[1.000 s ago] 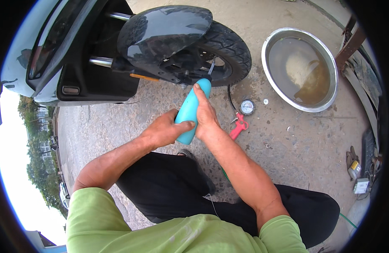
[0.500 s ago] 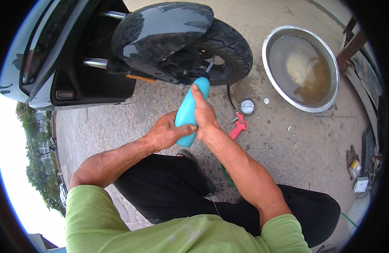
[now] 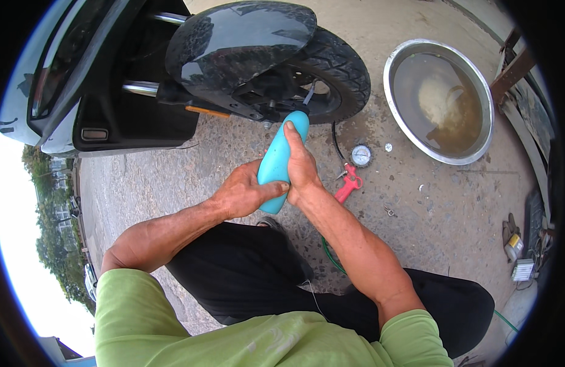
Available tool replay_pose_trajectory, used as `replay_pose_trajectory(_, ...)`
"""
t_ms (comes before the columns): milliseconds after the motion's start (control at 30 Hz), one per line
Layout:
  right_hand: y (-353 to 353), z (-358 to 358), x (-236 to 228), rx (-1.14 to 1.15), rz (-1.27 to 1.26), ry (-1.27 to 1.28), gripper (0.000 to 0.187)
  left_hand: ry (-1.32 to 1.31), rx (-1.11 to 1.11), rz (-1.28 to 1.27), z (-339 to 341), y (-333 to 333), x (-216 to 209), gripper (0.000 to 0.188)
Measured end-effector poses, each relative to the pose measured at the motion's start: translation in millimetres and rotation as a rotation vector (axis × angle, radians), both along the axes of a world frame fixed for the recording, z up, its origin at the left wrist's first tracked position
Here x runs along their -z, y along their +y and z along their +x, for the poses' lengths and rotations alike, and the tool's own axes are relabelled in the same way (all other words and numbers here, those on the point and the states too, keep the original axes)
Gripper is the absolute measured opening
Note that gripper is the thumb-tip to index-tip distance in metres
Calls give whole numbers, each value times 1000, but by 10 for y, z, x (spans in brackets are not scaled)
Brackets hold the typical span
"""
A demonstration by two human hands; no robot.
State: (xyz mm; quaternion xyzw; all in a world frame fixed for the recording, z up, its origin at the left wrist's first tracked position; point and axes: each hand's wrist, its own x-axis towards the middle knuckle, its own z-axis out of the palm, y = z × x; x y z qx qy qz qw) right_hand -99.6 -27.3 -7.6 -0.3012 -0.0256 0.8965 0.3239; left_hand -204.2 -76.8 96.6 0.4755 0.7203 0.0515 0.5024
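Note:
Both my hands are wrapped round a turquoise plastic squeeze bottle (image 3: 276,160), held at a slant with its narrow end up by the motorbike's wheel. My left hand (image 3: 241,191) grips its lower part, the thumb laid across the front. My right hand (image 3: 301,171) clasps the right side, with its thumb stretched along the upper part. Beyond the bottle's tip are the dark wheel rim and the tyre (image 3: 347,73), under a glossy black mudguard (image 3: 246,37). A thin pale piece (image 3: 309,93) shows against the rim. Whether the tip touches a valve is hidden.
A pink-red inflator gun (image 3: 350,183) with a round gauge (image 3: 361,155) and black hose lies on the concrete, right of the bottle. A wide metal basin (image 3: 438,104) of murky water stands at the upper right. A green hose (image 3: 331,257) runs beside my right forearm.
The view has shifted slightly, so the wheel and basin sit a little differently. My hands keep the same grip on the bottle.

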Motion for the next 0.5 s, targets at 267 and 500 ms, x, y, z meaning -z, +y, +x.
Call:
replay_pose_trajectory(267,-8,14,10,14,26,13,74,18,51,28,49,19,-68,45)
replay_pose_trajectory(500,-13,-13,79,6,35,43,81,55,121,69,19,36,-55,44)
